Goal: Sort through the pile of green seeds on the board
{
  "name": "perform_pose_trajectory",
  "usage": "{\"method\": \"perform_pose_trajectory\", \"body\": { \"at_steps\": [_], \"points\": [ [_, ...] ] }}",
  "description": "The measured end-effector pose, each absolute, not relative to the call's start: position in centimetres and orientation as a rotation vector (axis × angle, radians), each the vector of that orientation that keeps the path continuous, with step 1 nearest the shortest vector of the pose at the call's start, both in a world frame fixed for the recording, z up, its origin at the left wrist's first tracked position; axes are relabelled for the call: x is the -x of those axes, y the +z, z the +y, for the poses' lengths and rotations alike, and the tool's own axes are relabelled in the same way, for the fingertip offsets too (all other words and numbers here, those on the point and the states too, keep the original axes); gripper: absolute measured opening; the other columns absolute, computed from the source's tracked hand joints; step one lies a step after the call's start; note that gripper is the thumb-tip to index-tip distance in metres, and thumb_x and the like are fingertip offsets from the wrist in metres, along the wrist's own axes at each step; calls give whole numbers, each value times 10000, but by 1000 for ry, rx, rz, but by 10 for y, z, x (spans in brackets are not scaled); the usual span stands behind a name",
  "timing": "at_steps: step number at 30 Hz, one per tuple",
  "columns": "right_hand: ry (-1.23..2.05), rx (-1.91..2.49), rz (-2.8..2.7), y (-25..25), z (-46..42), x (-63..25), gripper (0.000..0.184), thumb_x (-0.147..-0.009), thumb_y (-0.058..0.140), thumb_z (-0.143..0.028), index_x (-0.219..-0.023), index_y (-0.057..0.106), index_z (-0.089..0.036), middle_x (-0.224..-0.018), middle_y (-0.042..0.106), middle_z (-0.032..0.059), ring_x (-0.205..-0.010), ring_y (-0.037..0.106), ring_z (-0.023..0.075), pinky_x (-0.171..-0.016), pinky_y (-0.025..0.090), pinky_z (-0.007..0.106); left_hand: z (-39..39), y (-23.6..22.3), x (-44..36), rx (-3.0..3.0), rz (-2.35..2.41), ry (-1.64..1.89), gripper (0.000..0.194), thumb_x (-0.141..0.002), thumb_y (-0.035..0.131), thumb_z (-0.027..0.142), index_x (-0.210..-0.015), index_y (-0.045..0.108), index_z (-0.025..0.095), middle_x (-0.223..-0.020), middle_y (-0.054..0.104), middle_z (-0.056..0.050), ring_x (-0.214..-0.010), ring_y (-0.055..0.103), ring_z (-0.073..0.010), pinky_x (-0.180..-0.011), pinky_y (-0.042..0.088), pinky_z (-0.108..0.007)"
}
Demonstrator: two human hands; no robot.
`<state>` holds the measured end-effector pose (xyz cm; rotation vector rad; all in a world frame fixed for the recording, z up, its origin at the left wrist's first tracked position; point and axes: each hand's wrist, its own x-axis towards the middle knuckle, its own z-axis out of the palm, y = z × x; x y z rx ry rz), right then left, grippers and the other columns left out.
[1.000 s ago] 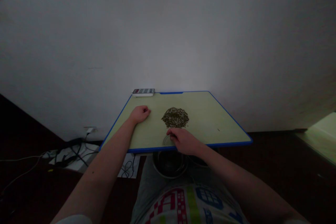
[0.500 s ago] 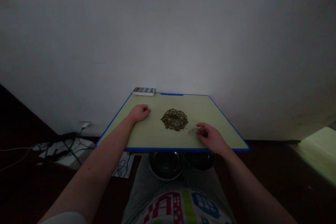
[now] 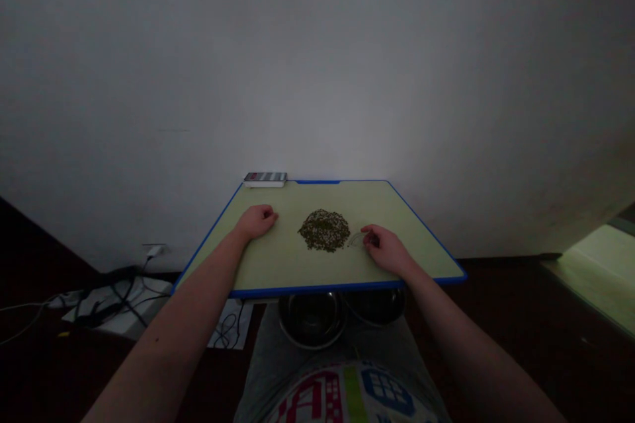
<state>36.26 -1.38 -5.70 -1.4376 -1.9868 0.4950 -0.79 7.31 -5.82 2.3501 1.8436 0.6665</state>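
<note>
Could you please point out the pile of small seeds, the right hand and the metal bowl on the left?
Seed pile [image 3: 325, 231]: head view, middle of the heap.
Right hand [image 3: 389, 250]: head view, back of the hand.
Left metal bowl [image 3: 312, 346]: head view, near rim.

Before you, small green-brown grains [image 3: 325, 230] lie loosely heaped in a rounded, uneven patch around the middle of the surface [image 3: 278, 268], a few strays at its rim. The clear, curved piece [image 3: 356, 238] you hold is beside the patch, toward the right edge; you can't tell whether they touch.
</note>
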Motion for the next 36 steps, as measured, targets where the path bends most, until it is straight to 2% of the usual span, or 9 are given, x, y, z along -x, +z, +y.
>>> {"method": "perform_pose_trajectory", "body": {
  "at_steps": [4, 12, 21, 27, 36],
  "points": [
    [527, 1432, -2038, -56, -10, -362, 352, -699, 480, -70, -1026, 580, -153, -754, 631, 21, -664, 549, 127, -648, 409, 247, 73, -58, 8, -2360, 1853, 652, 321, -778, 410, 438, -640, 549, 183, -606, 557, -23, -577, 472, -145, -545, 302, -268],
    [497, 1440, -2084, -48, -21, -360, 353, -680, 482, -58, -1000, 597, -153, -731, 623, 12, -630, 532, 119, -616, 390, 240, 75, -60, 9, -2375, 1870, 637, 317, -780, 421, 431, -649, 568, 182, -614, 575, -25, -588, 493, -151, -547, 313, -271],
    [500, 1421, -2028, -54, -16, -359, 340, -688, 471, -66, -996, 580, -160, -740, 625, 16, -663, 549, 131, -647, 399, 254, 73, -58, 8, -2354, 1865, 639, 338, -787, 413, 449, -665, 576, 180, -616, 576, -25, -586, 489, -151, -545, 309, -270],
    [516, 1452, -2025, -54, -12, -365, 363, -625, 451, -38, -942, 568, -168, -699, 609, -7, -628, 541, 124, -613, 391, 242, 73, -59, 8, -2344, 1858, 663, 317, -778, 426, 436, -650, 569, 182, -618, 575, -26, -585, 488, -150, -544, 311, -271],
    [462, 1448, -2010, -57, -5, -365, 366, -624, 456, -43, -952, 573, -157, -701, 606, -1, -634, 535, 126, -629, 390, 246, 74, -60, 9, -2366, 1864, 651, 342, -788, 415, 444, -668, 596, 179, -621, 589, -30, -587, 498, -154, -548, 320, -272]
  ]
}}
